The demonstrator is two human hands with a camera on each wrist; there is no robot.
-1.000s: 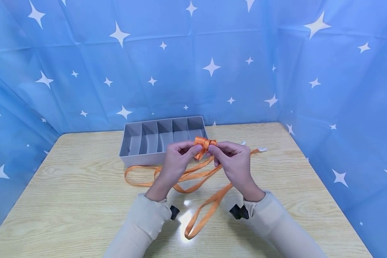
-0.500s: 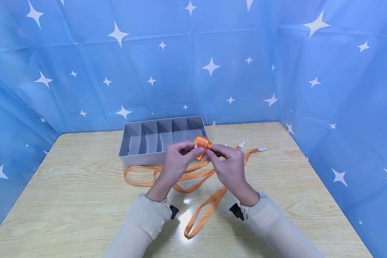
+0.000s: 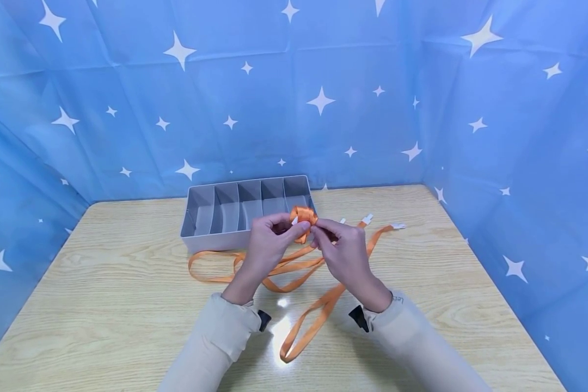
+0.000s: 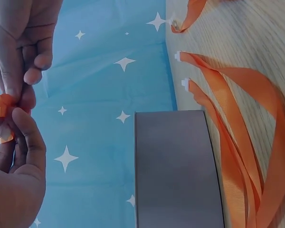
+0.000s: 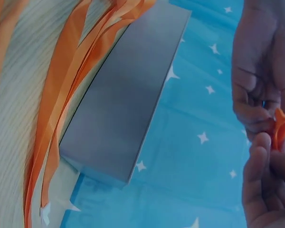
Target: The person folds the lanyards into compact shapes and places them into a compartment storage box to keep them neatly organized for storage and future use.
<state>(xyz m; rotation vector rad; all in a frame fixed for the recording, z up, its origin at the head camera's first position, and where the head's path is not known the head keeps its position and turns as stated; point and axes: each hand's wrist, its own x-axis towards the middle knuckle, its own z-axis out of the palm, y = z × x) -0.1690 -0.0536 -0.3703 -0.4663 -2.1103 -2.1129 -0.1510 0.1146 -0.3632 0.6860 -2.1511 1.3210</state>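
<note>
A rolled-up orange lanyard (image 3: pixel 302 214) is held in the air between both hands, over the near right corner of the grey tray. My left hand (image 3: pixel 267 239) pinches the roll from the left, thumb in front and fingers behind. From the other side, my right hand (image 3: pixel 345 247) pinches the roll's right edge between thumb and forefinger. The left wrist view shows the orange roll (image 4: pixel 4 107) between the fingertips of both hands, partly covered. In the right wrist view a folded orange bit (image 5: pixel 281 128) shows between the fingers.
Several orange lanyards (image 3: pixel 294 268) with white end clips (image 3: pixel 367 219) lie loosely on the wooden table (image 3: pixel 103 305), some beneath the hands. A grey tray (image 3: pixel 215 243) with several compartments stands at the back. Behind it hangs a blue star-patterned curtain (image 3: pixel 274 109).
The right hand has shifted left, closer to the left hand. The orange roll has turned and moved slightly left, its band-like wrap less visible. More white clips on the table now show.
</note>
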